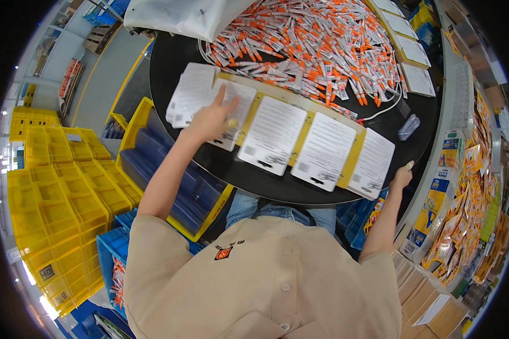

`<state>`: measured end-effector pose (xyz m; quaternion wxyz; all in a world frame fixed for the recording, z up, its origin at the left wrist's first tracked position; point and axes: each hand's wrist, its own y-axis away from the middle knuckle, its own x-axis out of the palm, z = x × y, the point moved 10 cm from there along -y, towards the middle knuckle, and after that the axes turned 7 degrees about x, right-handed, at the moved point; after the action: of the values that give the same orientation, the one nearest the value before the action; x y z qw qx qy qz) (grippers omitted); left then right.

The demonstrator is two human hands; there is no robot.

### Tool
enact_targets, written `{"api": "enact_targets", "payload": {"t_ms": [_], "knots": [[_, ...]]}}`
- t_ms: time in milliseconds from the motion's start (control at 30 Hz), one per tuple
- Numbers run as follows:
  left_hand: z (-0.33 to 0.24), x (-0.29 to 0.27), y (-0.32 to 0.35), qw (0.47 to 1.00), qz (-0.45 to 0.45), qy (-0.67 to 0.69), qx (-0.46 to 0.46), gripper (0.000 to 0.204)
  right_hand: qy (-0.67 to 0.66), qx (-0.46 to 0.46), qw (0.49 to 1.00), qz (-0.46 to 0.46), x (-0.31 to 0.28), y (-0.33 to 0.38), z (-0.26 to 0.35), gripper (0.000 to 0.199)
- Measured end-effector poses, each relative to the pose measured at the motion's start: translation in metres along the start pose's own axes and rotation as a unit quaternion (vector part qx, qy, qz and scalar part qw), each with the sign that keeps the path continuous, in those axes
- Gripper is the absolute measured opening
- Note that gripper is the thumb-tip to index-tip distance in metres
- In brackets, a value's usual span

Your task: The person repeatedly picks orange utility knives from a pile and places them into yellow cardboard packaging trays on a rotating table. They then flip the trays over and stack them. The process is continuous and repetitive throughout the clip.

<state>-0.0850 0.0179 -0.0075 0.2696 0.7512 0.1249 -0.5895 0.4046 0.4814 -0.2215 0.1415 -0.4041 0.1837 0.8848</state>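
Note:
My left hand (212, 118) rests on a white printed card (234, 104) at the left end of a row, with fingers spread and the index finger pointing away from me. Beside it lie more overlapping white cards (188, 93). To the right, a white card (273, 135), another card (324, 151) and a third (371, 163) lie in slots of a yellow holder (300, 135). My right hand (402, 175) is closed at the right rim of the black round table (232, 166), thumb uppermost; its other fingers are mostly hidden.
A heap of orange-and-white pens or tubes (311, 45) covers the table's far part. A second row of cards (413, 51) stands far right. A clear plastic piece (409, 127) lies near the right rim. Yellow crates (62, 198) are stacked left; packed cartons (435, 198) line the right.

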Motion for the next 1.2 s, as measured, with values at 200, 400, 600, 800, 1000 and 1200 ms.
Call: {"api": "enact_targets", "payload": {"t_ms": [200, 400, 600, 800, 1000, 1200], "knots": [[0.010, 0.040, -0.011, 0.992, 0.076, -0.006, 0.101, 0.054, -0.156, -0.020, 0.987, 0.047, -0.006, 0.221, -0.066, 0.072], [0.062, -0.047, -0.039, 0.989, -0.139, -0.042, 0.031, 0.053, -0.072, 0.027, 0.762, 0.643, -0.004, 0.425, -0.057, 0.039], [-0.062, -0.023, -0.029, 0.955, -0.189, 0.179, 0.142, 0.039, -0.226, -0.343, 0.910, 0.060, -0.093, 0.246, 0.063, 0.024], [-0.239, 0.030, -0.023, 0.953, -0.079, 0.114, 0.270, 0.070, -0.129, -0.015, 0.991, 0.030, -0.017, 0.092, 0.017, 0.068], [-0.257, 0.067, -0.050, 0.973, 0.007, -0.051, 0.226, 0.091, -0.113, -0.080, 0.990, 0.023, -0.013, 0.210, -0.045, 0.063], [-0.203, 0.033, -0.028, 0.920, 0.125, 0.054, 0.367, 0.053, -0.202, -0.027, 0.974, 0.101, 0.003, 0.293, -0.079, 0.062]]}}
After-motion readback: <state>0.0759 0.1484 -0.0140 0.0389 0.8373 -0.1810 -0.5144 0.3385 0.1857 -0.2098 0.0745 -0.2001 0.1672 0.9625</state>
